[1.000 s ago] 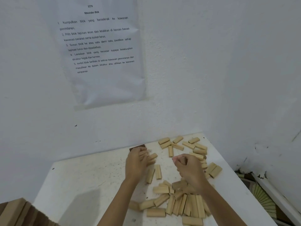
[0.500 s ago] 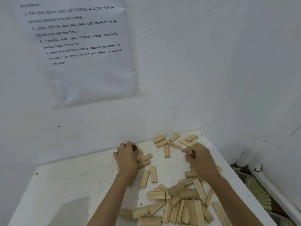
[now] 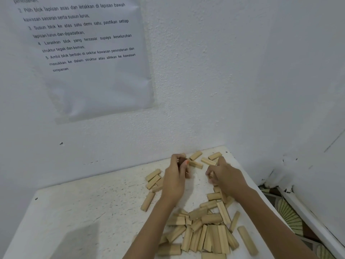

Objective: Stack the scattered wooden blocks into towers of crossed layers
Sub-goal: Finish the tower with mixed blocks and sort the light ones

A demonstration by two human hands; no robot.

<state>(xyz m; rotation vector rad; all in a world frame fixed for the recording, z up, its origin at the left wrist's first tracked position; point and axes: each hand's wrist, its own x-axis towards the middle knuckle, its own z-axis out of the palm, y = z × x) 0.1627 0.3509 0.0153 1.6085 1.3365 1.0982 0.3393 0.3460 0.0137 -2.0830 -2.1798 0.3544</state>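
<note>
While the left hand (image 3: 174, 179) has its fingers (image 3: 174, 158) curled round a dark piece (image 3: 181, 162) near the wall (image 3: 205, 90), the right hand (image 3: 225, 174) is curled too (on what, I cannot tell). Blocks (image 3: 211, 236) lie scattered over the bench (image 3: 93, 212); better, I think, to gather a few alike, ends flush, before crossing.

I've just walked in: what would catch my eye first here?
A jumble of pale wooden blocks lies over the right half of the white table. Two hands reach into it, the left hand gripping a dark piece, the right hand beside it. A printed sheet hangs on the wall above.
</note>
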